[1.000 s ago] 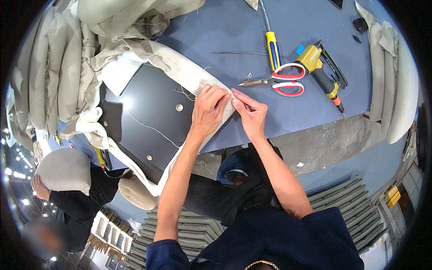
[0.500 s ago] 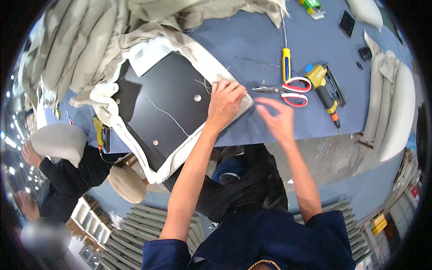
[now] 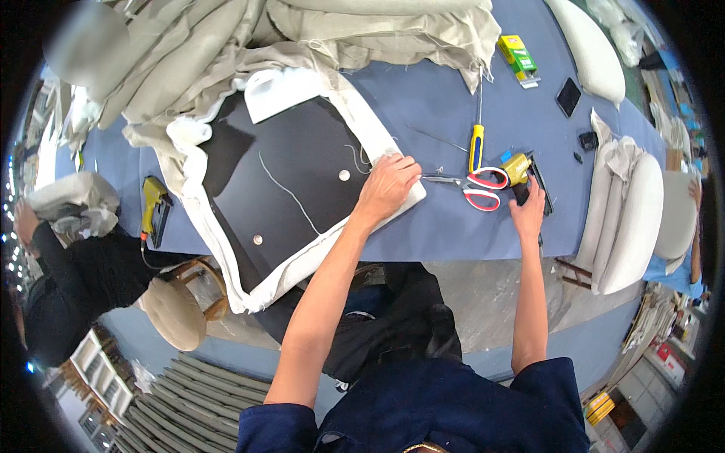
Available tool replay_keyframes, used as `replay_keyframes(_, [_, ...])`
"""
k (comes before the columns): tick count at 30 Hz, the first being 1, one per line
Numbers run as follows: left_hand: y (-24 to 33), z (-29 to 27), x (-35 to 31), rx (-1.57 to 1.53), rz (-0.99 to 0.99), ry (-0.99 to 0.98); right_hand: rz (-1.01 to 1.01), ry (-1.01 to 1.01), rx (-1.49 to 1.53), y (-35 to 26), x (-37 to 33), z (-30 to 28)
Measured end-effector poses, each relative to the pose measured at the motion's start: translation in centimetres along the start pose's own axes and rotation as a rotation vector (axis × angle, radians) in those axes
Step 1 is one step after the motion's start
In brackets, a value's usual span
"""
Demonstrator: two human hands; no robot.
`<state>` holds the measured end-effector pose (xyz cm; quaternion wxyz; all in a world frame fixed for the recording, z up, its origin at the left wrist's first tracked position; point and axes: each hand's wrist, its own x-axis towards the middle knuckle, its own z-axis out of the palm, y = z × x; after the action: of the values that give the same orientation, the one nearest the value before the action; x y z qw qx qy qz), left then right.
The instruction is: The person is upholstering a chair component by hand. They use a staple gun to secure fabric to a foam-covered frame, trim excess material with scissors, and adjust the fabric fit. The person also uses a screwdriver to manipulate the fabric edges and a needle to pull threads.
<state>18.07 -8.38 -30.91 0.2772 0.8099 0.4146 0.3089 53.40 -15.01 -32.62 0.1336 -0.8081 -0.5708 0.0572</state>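
A black seat panel [image 3: 294,174] lies on the table, framed by white padding [image 3: 198,170] and beige fabric folded over its rim. My left hand [image 3: 387,187] is closed on the fabric edge at the panel's right corner, fingers curled over it. My right hand [image 3: 529,211] has its thumb and fingers around the dark handle of a yellow-and-black staple gun [image 3: 518,166], which lies on the table. Beside the gun are red-and-white handled scissors [image 3: 482,198], their blades pointing toward my left hand. A loose thread [image 3: 283,189] crosses the panel.
Beyond the scissors lies a yellow-and-blue screwdriver [image 3: 476,149]. A green-yellow box [image 3: 518,59] and a phone [image 3: 569,97] are farther back. Beige covers [image 3: 393,34] heap at the far side; padded pieces [image 3: 633,219] stand right. Another staple gun [image 3: 155,208] lies left, near a person in black.
My right hand has moved right, from beside the panel's corner to the staple gun's handle. My left hand stays on the corner. The whole view has shifted.
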Motion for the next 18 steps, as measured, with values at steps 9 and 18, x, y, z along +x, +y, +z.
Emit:
replay_keyframes(9, [-2.2,1.5,-1.9,0.159,0.124,0.102,-0.216,-0.731,0.602,5.4,8.7,-6.4])
replay_keyframes(18, [0.2,-0.7,-1.6,0.228,0.088,0.246,0.062,-0.256,0.648,2.3,5.2,-13.0])
